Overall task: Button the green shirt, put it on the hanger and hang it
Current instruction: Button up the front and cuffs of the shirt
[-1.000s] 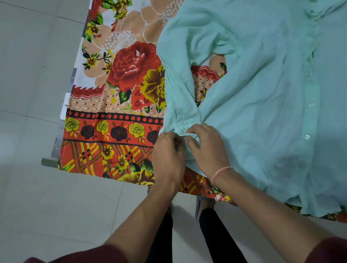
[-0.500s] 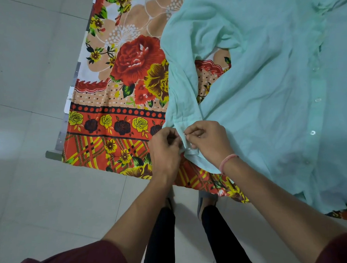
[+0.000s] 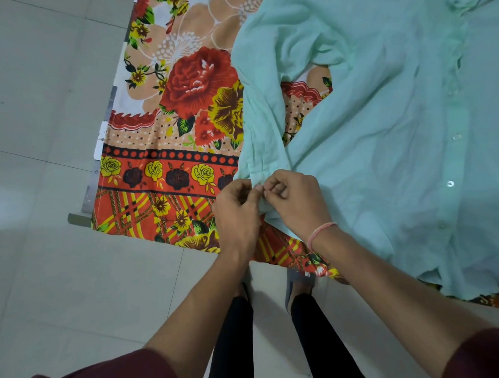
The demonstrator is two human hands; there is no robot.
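Our left hand and right hand both pinched the green shirt's cuff, lying on the floral cloth.

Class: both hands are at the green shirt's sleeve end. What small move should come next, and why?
Probably button the cuff: the left hand and right hand both pinch it at the end of the green shirt sleeve, fingertips meeting. Whether it is already fastened is hidden.

Soft even light, wide-angle edge distortion
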